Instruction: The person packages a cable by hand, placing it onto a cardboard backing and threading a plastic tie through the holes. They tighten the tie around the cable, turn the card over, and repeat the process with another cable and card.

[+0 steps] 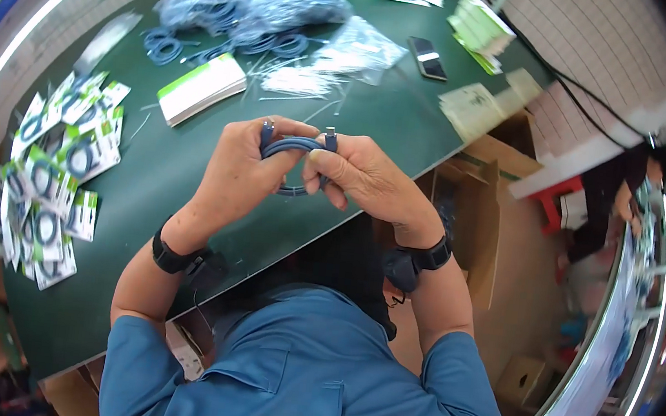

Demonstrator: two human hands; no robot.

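Cable coil [289, 145], blue, sits pinched in left hand [242, 158] and right hand [362, 180], both curled closed. Step looks like loop-tidying; next move likely calls for steady grip.

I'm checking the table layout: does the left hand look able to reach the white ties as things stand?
Probably yes: the ties lie just beyond the left hand, with mostly bare tabletop between, though it would likely have to let go of the coil first.
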